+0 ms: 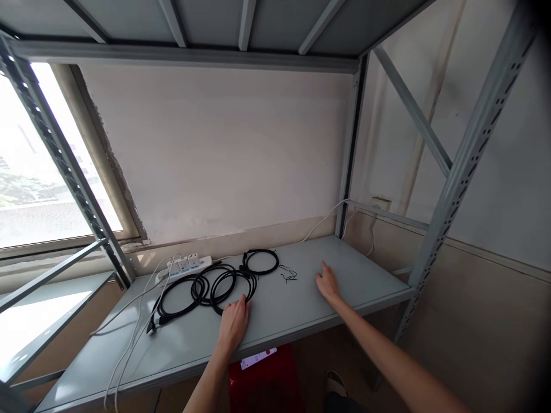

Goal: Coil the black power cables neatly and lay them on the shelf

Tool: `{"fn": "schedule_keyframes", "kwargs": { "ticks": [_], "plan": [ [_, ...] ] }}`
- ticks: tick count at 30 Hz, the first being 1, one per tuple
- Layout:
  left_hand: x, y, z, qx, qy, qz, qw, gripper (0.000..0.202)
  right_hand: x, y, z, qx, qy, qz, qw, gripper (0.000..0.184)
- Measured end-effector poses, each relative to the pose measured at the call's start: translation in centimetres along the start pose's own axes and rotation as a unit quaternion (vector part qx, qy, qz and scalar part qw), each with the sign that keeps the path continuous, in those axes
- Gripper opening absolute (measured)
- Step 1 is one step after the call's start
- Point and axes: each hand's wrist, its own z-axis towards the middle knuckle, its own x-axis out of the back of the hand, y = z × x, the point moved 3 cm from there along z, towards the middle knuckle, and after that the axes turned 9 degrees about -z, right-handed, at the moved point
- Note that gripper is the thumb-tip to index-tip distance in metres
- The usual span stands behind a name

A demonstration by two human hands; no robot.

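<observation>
My left hand (235, 322) is at the near edge of a coiled black cable (232, 274), its fingers closed on the loop. To the right, my right hand (328, 283) is over the grey shelf board with its index finger stretched out and nothing visible in it. Between the hands and farther back lie several thin black twist ties (289, 275). Another black coil (181, 313) overlaps the held one on the left, with its plug end near the front. A smaller coil (261, 272) rests behind, close to the wall.
A white power strip (189, 266) with plugs in it stands at the back left, and white cords (134, 330) trail over the front edge. Metal uprights (349, 143) and an upper shelf (193, 55) frame the space. Below is a red stool (267, 385) with a phone (258, 358).
</observation>
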Motion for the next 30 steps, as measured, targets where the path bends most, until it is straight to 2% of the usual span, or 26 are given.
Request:
{"fn": "schedule_keyframes", "kwargs": {
  "ticks": [4, 7, 9, 14, 16, 18, 24, 27, 30],
  "plan": [
    [0.2, 0.2, -0.1, 0.001, -0.001, -0.008, 1.0, 0.035, -4.2, -5.8, -2.8, 0.017, -0.076, 0.037, 0.996, 0.077],
    [0.4, 0.3, -0.2, -0.005, 0.012, -0.011, 1.0, 0.033, -5.1, -7.7, -3.5, 0.038, -0.095, 0.085, 0.991, 0.076],
    [0.6, 0.4, -0.2, -0.005, 0.018, -0.009, 1.0, 0.034, -4.5, -6.9, -3.1, 0.063, -0.079, 0.095, 0.99, 0.075],
    [0.8, 0.6, -0.2, -0.001, 0.016, 0.002, 1.0, 0.033, -0.9, -1.7, -1.5, 0.115, -0.025, 0.047, 0.992, 0.062],
    [1.0, 0.7, -0.3, 0.0, 0.016, 0.006, 1.0, 0.03, -0.1, -0.6, -1.3, 0.158, -0.027, 0.019, 0.987, 0.056],
    [1.2, 0.9, -0.4, -0.003, 0.017, 0.004, 1.0, 0.028, -0.1, -0.4, -1.4, 0.18, -0.027, -0.01, 0.983, 0.053],
    [1.1, 1.2, -1.0, -0.024, 0.027, -0.062, 0.997, 0.029, -1.8, -1.1, -1.7, 0.23, -0.029, -0.098, 0.968, 0.057],
    [2.2, 1.4, -1.3, -0.032, 0.092, -0.148, 0.984, 0.027, -2.0, -0.8, -1.5, 0.231, -0.033, -0.107, 0.967, 0.057],
    [5.8, 1.3, -1.3, -0.013, 0.197, -0.289, 0.937, 0.03, -1.7, -0.7, -1.5, 0.228, -0.037, -0.107, 0.967, 0.055]
  ]
}}
